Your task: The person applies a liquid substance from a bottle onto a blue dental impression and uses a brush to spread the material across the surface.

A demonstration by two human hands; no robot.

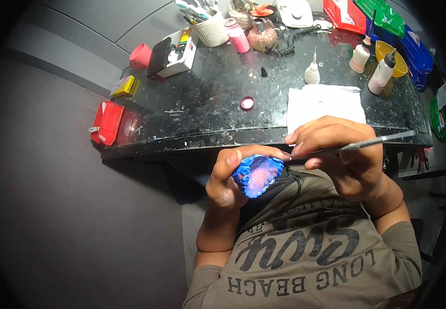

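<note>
My left hand (225,175) is closed around a dental mould (261,177), blue with a scalloped, tooth-shaped rim and a shiny pink inner surface. It is held above my lap, in front of the table's near edge. My right hand (338,152) pinches a slim metal dental carving tool (380,140) like a pen. The tool's handle sticks out to the right, and its other end lies close to the mould's right side by my left fingertips. Whether the tip touches the mould cannot be made out.
A black, stained table (202,103) carries a white paper towel (326,100), a small round lid (247,103), a dropper bottle (312,72) and a pink jar (238,38). A red box (107,122) sits at the left corner. Two squeeze bottles and coloured trays stand at the right.
</note>
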